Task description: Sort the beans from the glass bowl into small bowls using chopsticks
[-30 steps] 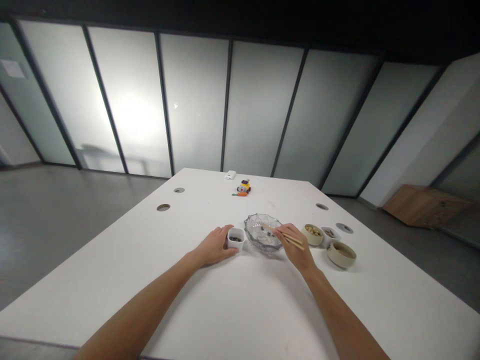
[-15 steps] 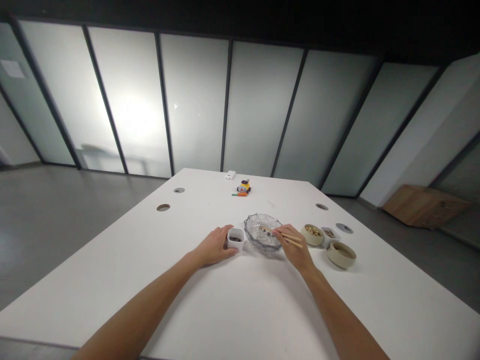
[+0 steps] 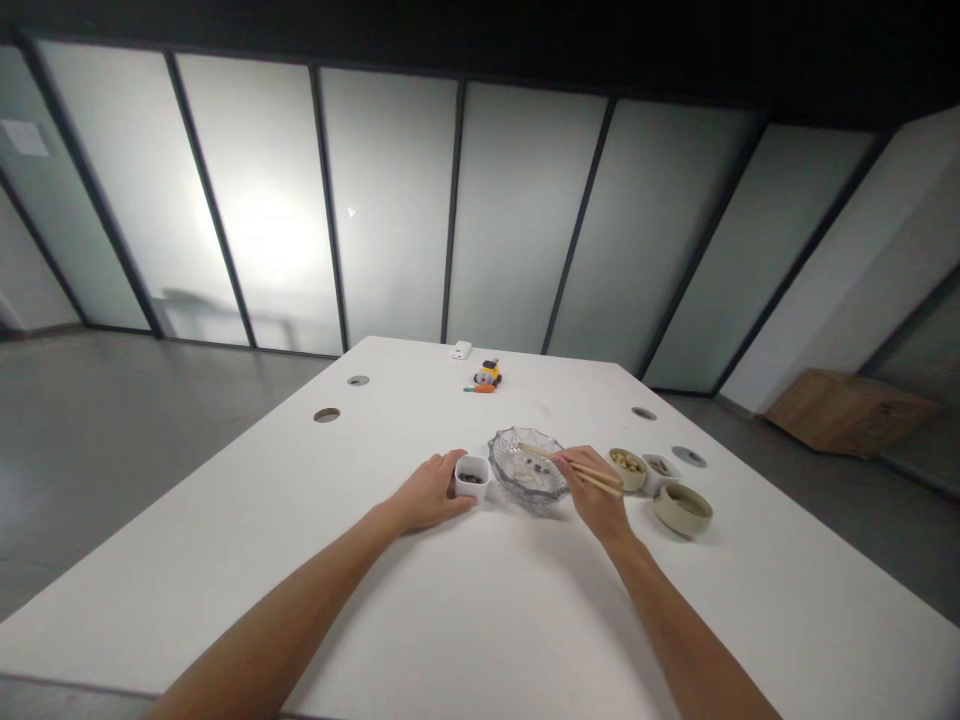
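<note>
My left hand point(image 3: 431, 492) is wrapped round the left side of a small white square cup point(image 3: 472, 492) standing on the table, with dark bits inside. In my right hand point(image 3: 592, 490) is a pair of wooden chopsticks point(image 3: 596, 475), their tips over a clear cut-glass bowl point(image 3: 529, 490). Several small dark pieces point(image 3: 538, 466) lie in that bowl. Whether the tips pinch anything is too small to tell. The glass bowl sits just right of the white cup.
Right of my right hand stand a beige bowl of tan pieces point(image 3: 628, 482), a white cup point(image 3: 660, 467) with brown pieces, and another beige bowl point(image 3: 682, 515). Farther back are a yellow toy car point(image 3: 488, 373), an orange carrot-like thing point(image 3: 484, 389) and a white case point(image 3: 461, 350).
My right hand and the chopsticks have shifted slightly to the right, and more dark pieces show in the glass bowl. My left hand and the white cup have stayed put.
</note>
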Demonstrator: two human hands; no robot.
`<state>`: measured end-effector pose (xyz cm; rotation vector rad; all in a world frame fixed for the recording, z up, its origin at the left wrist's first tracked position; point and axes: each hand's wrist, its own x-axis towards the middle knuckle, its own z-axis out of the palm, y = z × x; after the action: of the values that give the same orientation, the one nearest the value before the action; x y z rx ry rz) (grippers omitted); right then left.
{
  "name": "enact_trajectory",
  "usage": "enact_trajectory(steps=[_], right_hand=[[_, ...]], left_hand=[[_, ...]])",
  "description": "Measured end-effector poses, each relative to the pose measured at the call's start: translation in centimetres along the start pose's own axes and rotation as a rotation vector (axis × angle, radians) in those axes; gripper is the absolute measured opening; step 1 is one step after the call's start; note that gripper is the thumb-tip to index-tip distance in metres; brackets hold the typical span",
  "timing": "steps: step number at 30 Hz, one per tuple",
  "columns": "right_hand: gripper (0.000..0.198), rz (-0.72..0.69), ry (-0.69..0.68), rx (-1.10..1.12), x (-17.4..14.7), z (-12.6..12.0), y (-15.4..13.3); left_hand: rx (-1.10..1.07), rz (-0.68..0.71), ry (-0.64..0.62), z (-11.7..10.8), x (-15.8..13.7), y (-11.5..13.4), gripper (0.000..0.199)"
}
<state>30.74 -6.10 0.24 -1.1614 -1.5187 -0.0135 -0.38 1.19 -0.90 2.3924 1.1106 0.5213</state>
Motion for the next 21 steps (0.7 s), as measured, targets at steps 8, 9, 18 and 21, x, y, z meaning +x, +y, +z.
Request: enact_trajectory(steps=[8,9,18,21], right_hand=[[0.056,0.147,-0.047,0.204,0.1,0.6,-3.5],[0.056,0.125,-0.065,0.186,0.0,0.6,-3.9],[0.053,-0.088,-0.08,-0.048,-0.1,0.0,-2.1],[0.059,-0.068,-0.095,-0.095,-0.1,0.0,-1.3]], left_hand=[[-0.009,-0.018,0.006,-0.3,-0.2,0.6,0.074],[-0.007,-0.018,0.008,-0.3,-0.2,0.6,0.075],[-0.003,0.001,0.012,-0.1,-0.2,0.1,0.073],[-0.009,-0.002,0.015,-0.1,-0.2,0.1,0.076]])
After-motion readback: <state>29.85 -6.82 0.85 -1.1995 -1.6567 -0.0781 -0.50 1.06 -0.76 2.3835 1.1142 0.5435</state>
